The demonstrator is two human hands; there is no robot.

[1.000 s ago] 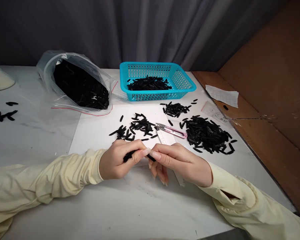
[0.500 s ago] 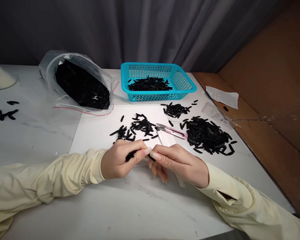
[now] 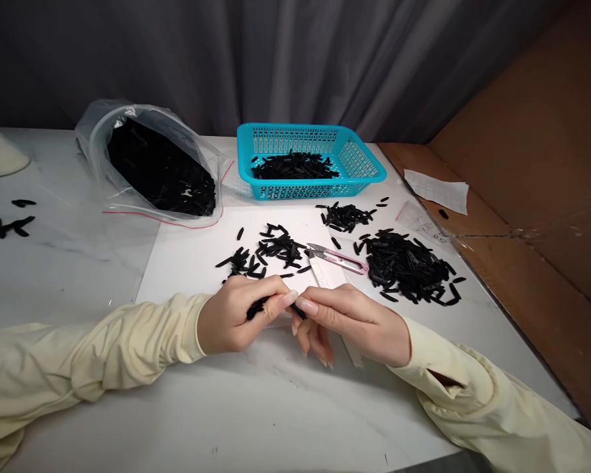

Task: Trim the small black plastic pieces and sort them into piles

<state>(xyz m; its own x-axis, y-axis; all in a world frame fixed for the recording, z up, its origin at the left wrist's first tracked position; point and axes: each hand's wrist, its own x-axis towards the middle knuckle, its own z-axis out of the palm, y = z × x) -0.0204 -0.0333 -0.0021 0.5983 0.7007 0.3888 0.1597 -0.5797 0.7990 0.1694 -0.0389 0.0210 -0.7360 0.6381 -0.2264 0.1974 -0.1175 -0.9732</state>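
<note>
My left hand (image 3: 249,312) is closed around several small black pieces (image 3: 257,307), which show between its thumb and fingers. Touching it at the fingertips, my right hand (image 3: 347,322) pinches a black piece (image 3: 299,311) between thumb and forefinger, its other fingers hanging below. Just beyond the hands, loose black pieces (image 3: 278,246) lie scattered on a white sheet (image 3: 182,256). Pink-handled snips (image 3: 345,258) rest beside a pale flat strip (image 3: 320,272). A larger black heap (image 3: 406,266) is to their right, with a smaller heap (image 3: 347,217) behind.
A blue basket (image 3: 315,192) holding black pieces stands at the back. Left of it lies an open clear bag (image 3: 98,141) full of them. Several loose pieces (image 3: 10,226) are at far left. A cardboard box (image 3: 522,157) with a paper slip (image 3: 438,190) borders the right.
The fingers of my right hand have shifted slightly, its lower fingers spreading downward, and more of the black piece shows at the fingertips. Both hands stay together in nearly the same place.
</note>
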